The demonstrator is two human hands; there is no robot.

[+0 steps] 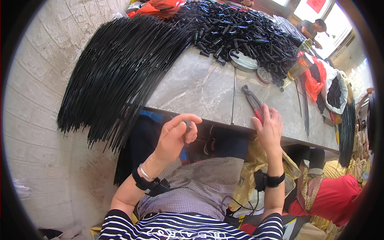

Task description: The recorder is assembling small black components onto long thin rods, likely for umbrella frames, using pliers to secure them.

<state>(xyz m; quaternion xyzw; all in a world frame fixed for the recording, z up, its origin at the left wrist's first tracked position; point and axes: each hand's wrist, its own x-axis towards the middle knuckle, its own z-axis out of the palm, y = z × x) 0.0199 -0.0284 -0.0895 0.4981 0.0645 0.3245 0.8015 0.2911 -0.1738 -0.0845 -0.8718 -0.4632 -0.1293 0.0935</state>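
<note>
Rods lay everywhere on that bench: a thick fan of thin black rods spread across the left end of the grey marble tabletop and drooped over its near edge, well to the left of the person's hands. Behind it, at the far side, sat a heap of short black plastic tubes, with a round metal lid at its near edge and a small dish of tiny parts just beside that. An amber glass jar stood to the right of the heap, next to an orange plastic bag and a white bag filled with more black pieces. A second bundle of black rods hung off the right end. Another person stood far off by the bright window.

Nothing stood between the hands and the table edge. The left hand was raised just below that edge, its thumb and forefinger pinched closed on a small black piece, the other fingers curled. The right hand rested flat and open on the table's near edge, its fingertips touching the red handles of a pair of pliers whose dark metal head pointed away toward the tubes. The two hands were well apart, the lap of a checked apron between them.
</note>
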